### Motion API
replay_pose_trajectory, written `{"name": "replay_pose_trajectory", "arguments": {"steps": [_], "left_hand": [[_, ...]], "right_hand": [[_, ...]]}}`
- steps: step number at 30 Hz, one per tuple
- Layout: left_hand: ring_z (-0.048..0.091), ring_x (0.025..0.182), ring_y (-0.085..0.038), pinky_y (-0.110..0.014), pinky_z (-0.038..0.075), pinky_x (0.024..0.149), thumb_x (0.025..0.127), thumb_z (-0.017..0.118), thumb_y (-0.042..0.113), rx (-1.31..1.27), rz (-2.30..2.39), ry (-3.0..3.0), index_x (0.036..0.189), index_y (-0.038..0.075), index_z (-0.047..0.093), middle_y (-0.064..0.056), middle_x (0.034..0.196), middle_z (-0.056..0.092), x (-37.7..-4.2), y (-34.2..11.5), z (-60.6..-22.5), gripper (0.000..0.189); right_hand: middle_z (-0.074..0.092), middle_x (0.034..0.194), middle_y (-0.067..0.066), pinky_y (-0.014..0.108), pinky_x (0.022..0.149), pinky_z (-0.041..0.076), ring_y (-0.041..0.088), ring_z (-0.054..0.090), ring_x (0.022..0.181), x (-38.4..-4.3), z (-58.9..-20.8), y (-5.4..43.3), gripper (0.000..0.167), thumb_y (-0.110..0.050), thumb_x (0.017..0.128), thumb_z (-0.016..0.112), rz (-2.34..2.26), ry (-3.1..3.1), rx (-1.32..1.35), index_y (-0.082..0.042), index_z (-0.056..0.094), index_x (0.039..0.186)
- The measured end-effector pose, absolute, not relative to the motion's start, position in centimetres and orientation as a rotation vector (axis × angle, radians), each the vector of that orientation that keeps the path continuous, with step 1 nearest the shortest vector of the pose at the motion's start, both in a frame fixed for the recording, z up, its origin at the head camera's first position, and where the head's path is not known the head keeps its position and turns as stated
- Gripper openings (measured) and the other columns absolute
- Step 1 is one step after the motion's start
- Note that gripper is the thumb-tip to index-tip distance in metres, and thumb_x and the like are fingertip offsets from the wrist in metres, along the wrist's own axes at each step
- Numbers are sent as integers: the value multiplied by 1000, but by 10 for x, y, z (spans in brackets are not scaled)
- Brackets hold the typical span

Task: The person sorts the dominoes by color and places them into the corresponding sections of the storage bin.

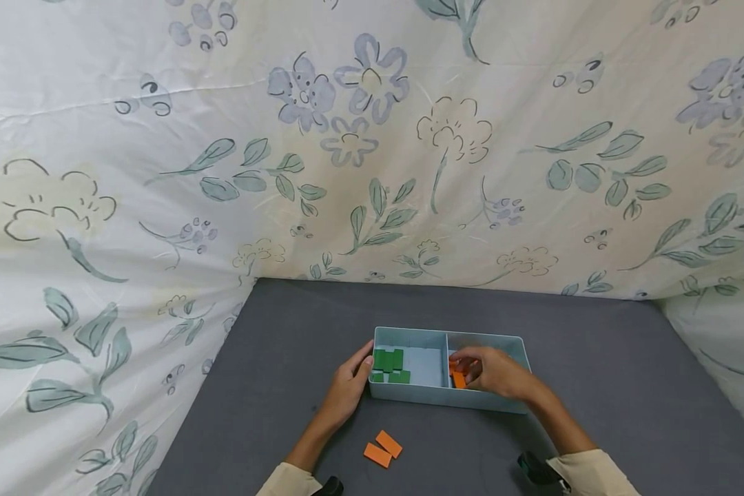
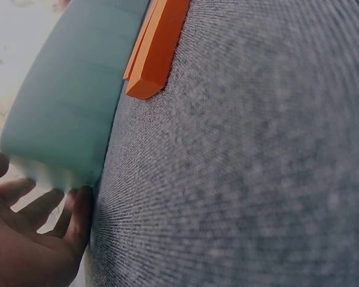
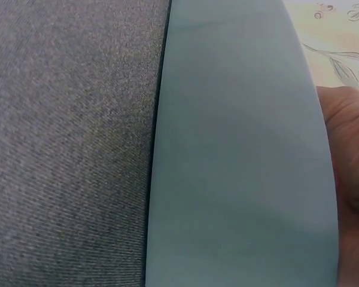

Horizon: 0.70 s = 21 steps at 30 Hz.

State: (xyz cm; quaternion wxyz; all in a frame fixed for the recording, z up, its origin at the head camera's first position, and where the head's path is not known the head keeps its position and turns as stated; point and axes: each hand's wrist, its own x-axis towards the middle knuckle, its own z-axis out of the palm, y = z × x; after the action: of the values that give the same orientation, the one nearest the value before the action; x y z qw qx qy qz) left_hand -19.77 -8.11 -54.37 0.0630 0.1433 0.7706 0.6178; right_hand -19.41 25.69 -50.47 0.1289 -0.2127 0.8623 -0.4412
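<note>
A light blue two-compartment box (image 1: 417, 393) lies lengthwise on the dark grey cloth. My left hand (image 1: 350, 386) rests against its left end, with its fingertips along the end wall in the left wrist view. Several flat green blocks (image 1: 387, 359) lie in the left compartment, near that hand. My right hand (image 1: 492, 370) reaches into the right compartment, its curled fingers pinching an orange block (image 1: 459, 379) close to the divider (image 1: 448, 358). In the right wrist view the front wall (image 3: 245, 149) hides its fingertips.
Two orange rectangular blocks (image 1: 378, 455) lie on the dark grey cloth (image 1: 297, 344) in front of the box. White fabric with a floral print (image 1: 359, 207) rises behind the surface and along both sides. Dark bands sit at both wrists beside pale sleeves (image 1: 595, 474).
</note>
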Motion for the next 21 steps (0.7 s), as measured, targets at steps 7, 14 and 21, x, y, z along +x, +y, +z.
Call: {"name": "replay_pose_trajectory", "arguments": {"steps": [7,14,21], "left_hand": [[33,158,-30,-58,29,126,116,46,36,474,1855,2327,165,15,40,-9,168,41,-192,-88,-541,54],[32,158,-31,-59,29,126,116,46,35,499,1852,2325,166,14,39,-10,168,40,-194,-89,-543,54],[34,157,-35,-60,31,124,117,44,35,533,1839,2336,166,9,37,-14,168,41,-195,-89,-543,56]], "right_hand": [[71,113,23,27,73,61,27,72,89,-184,-503,250,51,10,88,78,-1385,2445,-533,10,64,136],[72,117,21,29,75,61,27,71,98,-175,-497,250,50,2,90,80,-1456,2507,-449,3,66,137],[74,116,13,30,79,62,20,72,97,-164,-492,248,44,-7,92,82,-1457,2657,-397,-5,70,135]]}}
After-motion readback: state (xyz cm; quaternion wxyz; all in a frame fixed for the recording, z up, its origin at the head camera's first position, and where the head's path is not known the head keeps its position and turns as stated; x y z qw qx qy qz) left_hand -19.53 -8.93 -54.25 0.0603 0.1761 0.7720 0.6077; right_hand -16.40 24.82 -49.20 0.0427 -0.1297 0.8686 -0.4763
